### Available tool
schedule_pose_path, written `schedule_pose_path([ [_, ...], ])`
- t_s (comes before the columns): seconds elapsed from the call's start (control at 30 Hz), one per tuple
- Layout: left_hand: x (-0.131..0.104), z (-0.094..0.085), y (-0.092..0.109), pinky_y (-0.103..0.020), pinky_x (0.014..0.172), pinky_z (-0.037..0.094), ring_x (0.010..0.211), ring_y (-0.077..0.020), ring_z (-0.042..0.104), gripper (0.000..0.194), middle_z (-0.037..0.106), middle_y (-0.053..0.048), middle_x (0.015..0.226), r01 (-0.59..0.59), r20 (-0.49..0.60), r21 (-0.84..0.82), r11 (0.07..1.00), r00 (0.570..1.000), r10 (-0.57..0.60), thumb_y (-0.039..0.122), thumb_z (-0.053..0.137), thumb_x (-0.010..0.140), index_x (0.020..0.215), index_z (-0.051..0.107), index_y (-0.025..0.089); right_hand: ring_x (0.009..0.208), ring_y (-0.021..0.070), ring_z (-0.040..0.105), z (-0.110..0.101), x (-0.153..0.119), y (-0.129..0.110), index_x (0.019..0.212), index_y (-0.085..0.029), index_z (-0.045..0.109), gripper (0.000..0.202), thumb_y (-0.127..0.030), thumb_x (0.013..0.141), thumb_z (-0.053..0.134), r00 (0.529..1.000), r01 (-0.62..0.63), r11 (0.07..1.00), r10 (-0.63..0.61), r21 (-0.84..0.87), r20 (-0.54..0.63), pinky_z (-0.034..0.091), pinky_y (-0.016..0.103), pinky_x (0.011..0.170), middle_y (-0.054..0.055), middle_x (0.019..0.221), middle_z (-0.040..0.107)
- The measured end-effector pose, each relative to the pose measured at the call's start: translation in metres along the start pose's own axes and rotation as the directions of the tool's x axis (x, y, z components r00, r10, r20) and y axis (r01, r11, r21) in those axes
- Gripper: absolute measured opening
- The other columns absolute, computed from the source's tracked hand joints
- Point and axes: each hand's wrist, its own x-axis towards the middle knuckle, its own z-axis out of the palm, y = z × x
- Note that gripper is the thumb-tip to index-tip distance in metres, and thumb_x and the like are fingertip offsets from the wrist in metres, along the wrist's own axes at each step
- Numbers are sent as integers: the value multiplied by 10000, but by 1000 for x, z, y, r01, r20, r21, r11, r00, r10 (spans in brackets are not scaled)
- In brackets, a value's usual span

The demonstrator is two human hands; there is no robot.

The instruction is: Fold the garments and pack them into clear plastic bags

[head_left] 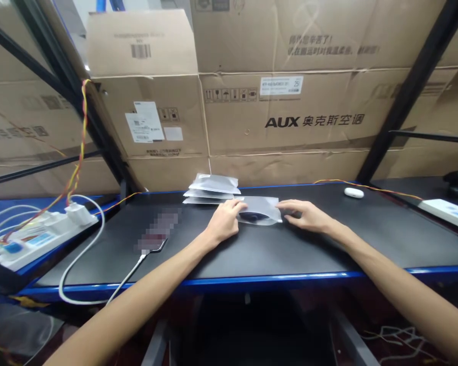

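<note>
A frosted translucent pouch (265,206) lies on the black tabletop between my hands, with something dark and rounded showing at its near side. My left hand (225,219) is closed on the pouch's left edge, thumb and forefinger at its upper corner. At the right edge, my right hand (305,214) has its forefinger touching the pouch, while the thumb stands apart below near the corner. Its fingers are partly spread. Just behind my left hand sits a stack of several similar frosted pouches (212,184), overlapping one another.
A phone (158,246) with a white cable, partly pixelated, lies to the left. Power strips (41,239) stand at the far left and right. A small white case (353,192) rests at the back right. Cardboard (236,122) walls the back; the table has a blue front edge (309,278).
</note>
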Motion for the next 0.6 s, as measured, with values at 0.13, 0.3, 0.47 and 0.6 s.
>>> schedule_pose_path([
  [0.13, 1, 7, 1, -379, 999, 487, 1150, -237, 608, 275, 659, -70, 1235, -86, 20, -66, 994, 996, 88, 162, 574, 882, 1135, 667, 217, 1172, 246, 622, 10, -3, 0, 1244, -282, 683, 404, -223, 863, 562, 987, 150, 968, -137, -199, 81, 510, 415, 1000, 62, 1329, 647],
  [0.3, 2, 11, -4, -376, 980, 518, 1128, -237, 647, 215, 688, -62, 1227, -57, 63, -1, 998, 996, 57, 204, 604, 875, 1055, 721, 217, 1106, 230, 675, 20, -4, -2, 1127, -267, 743, 287, -232, 928, 538, 956, 289, 910, -289, -298, 46, 555, 373, 950, 52, 1199, 722],
  [0.47, 3, 10, 1, -395, 984, 521, 1129, -253, 640, 229, 684, -90, 1218, -115, 30, 31, 993, 993, 114, 217, 594, 878, 1069, 715, 181, 946, 214, 739, 26, -4, -7, 1022, -246, 767, 232, -235, 946, 549, 916, 362, 874, -398, -323, -51, 601, 325, 858, 43, 1049, 772],
  [0.6, 2, 9, 9, -350, 913, 544, 1035, -216, 670, 208, 718, -66, 1121, -211, 8, -53, 976, 977, 212, 276, 570, 930, 1076, 693, 194, 886, 191, 752, 26, -4, -18, 980, -237, 757, 200, -220, 945, 561, 892, 385, 854, -441, -351, -97, 600, 277, 835, 25, 974, 787],
])
